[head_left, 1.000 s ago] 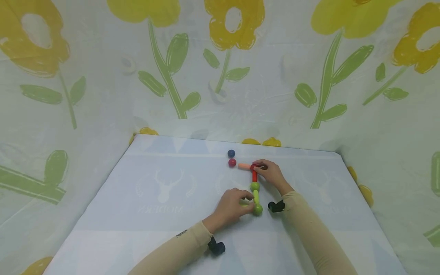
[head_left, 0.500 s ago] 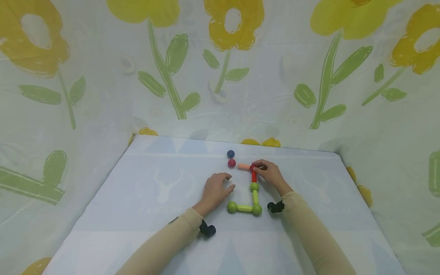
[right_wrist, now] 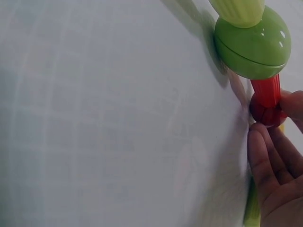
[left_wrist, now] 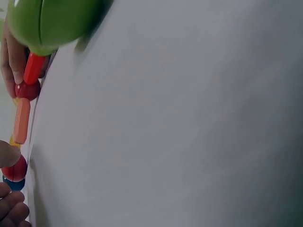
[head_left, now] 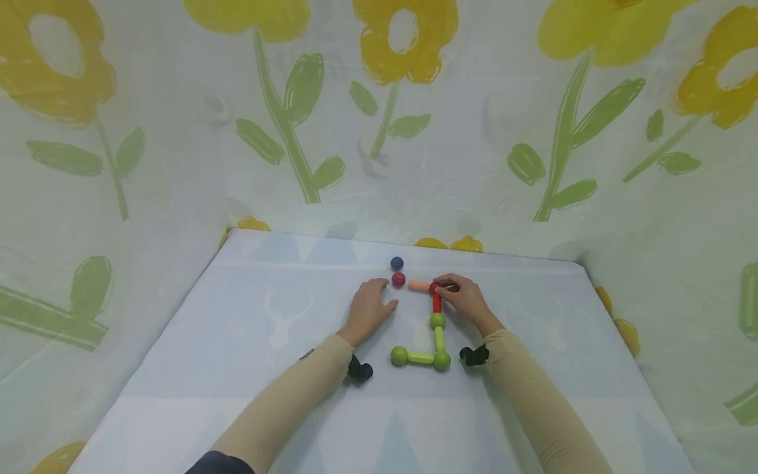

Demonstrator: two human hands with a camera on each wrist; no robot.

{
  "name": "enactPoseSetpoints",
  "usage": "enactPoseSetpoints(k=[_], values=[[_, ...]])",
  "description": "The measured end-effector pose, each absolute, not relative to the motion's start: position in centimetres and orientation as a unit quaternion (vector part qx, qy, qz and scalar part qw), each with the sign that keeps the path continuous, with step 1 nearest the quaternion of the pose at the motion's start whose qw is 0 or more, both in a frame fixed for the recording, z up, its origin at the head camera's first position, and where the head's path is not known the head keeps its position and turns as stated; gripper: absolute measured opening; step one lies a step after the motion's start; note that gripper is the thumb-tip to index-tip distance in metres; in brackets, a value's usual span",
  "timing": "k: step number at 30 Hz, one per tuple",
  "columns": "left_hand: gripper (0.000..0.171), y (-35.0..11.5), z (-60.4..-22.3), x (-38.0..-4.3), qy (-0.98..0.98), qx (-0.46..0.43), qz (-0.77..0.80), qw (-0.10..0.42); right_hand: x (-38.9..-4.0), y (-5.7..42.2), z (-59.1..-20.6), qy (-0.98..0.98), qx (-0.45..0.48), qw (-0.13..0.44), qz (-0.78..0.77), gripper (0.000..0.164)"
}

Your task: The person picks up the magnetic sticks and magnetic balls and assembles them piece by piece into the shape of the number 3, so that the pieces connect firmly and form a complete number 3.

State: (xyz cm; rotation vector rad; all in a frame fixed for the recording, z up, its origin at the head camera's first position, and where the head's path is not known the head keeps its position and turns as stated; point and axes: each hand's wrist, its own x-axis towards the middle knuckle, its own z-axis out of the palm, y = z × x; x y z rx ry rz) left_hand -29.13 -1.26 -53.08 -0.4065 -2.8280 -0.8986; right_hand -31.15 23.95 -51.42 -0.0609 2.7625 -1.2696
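Observation:
My right hand pinches a red ball between thumb and fingers. That ball joins a red rod and an orange rod. From the red rod the chain runs toward me through a green ball, a yellow-green rod and a second green ball. There it bends left along another yellow-green rod to a third green ball. My left hand, thumb and fingers spread apart, is beside a loose red ball, fingertips close to it.
A dark blue ball sits just behind the loose red one. Both lie left of the orange rod's free end. Flower-printed sheets rise behind and beside the pale, patterned table.
My left hand has left the front yellow-green rod and moved away from me, up to the loose red ball, uncovering the third green ball. My right hand stays on its red ball.

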Motion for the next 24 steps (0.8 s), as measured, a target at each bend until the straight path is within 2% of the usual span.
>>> enactPoseSetpoints(k=[6,11,15,24], values=[[0.054,-0.7,-53.0,-30.8,-0.946,-0.123,-0.295,0.052,-31.1,23.9,-51.2,0.908,-0.022,0.051,-0.416,0.032],[0.057,-0.3,-52.7,-31.6,-0.945,-0.139,-0.291,0.058,-31.1,24.0,-51.2,0.906,-0.013,0.049,-0.419,0.031],[0.054,-0.2,-52.4,-32.0,-0.94,-0.146,-0.304,0.06,-31.1,24.0,-51.3,0.905,-0.013,0.052,-0.421,0.031],[0.046,-0.2,-52.5,-32.7,-0.936,-0.136,-0.322,0.029,-31.1,24.0,-51.5,0.905,-0.011,0.052,-0.423,0.031]])
